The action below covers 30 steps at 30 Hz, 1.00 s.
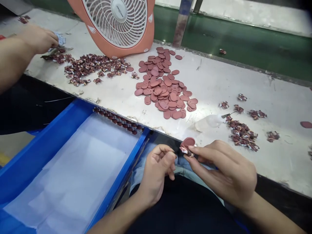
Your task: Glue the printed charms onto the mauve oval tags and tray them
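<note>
Now, at lower centre, our right hand (225, 169) is pinching a red oval (188, 141) and a brown-and-white piece (184, 150); our left hand (158, 170) is hovering near, its grip unclear.

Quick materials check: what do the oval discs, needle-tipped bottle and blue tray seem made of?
Oval discs: matte molded plastic or rubber, probably; uniform colour, smooth edges. Bottle: likely smooth plastic; milky, translucent look. Blue tray: seemingly rigid plastic, satin; straight, evenly coloured walls.

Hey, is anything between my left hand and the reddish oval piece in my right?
Nothing visible: just a small gap between your left hand and the reddish oval piece in your right hand. The white bottle lies off that line.
</note>
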Available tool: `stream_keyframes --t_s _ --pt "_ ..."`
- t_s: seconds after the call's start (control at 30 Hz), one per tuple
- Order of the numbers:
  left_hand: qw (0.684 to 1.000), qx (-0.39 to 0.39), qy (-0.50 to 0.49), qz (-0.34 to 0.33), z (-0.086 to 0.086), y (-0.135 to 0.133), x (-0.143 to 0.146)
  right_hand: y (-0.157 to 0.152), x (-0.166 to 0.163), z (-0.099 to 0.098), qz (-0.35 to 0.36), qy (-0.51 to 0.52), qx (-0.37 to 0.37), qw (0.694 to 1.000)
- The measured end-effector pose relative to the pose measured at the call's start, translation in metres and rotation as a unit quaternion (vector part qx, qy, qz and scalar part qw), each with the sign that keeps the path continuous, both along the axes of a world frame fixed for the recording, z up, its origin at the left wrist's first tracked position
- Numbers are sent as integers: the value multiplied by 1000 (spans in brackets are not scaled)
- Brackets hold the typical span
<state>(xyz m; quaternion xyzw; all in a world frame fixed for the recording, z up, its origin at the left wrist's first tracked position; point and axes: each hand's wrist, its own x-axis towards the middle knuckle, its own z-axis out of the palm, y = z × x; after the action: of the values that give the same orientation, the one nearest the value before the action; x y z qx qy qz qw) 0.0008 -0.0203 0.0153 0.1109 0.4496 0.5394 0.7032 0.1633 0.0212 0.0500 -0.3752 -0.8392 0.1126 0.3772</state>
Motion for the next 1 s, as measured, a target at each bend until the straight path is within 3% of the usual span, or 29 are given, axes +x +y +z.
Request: stream_keyframes --t_s 0.17,0.33,0.5,0.57,0.63,0.7,0.77,0.87,1.0 --pt "996 45 73 39 5 -3 -4 0 -14 -19 25 -50 106 993" --pt "993 17 98 69 8 0 -6 3 -28 -27 46 -50 117 991" --pt "986 -10 127 103 3 -1 -23 -1 -33 -17 81 -51 130 987" --pt "961 -24 236 140 -9 -1 -46 -5 -28 -11 115 -59 127 983" --pt "899 -42 409 152 -29 1 -78 -9 -21 -8 140 -65 116 981" --pt "865 -59 477 146 -54 5 -110 -11 -13 -10 144 -62 101 982" --pt "841 -66 527 104 -81 13 -134 -12 -7 -17 137 -61 87 985" --pt "807 -72 586 -11 -116 29 -149 -13 -2 -26 116 -65 79 988" --pt "753 -87 635 -149 -143 47 -144 -13 4 -28 99 -72 69 990"
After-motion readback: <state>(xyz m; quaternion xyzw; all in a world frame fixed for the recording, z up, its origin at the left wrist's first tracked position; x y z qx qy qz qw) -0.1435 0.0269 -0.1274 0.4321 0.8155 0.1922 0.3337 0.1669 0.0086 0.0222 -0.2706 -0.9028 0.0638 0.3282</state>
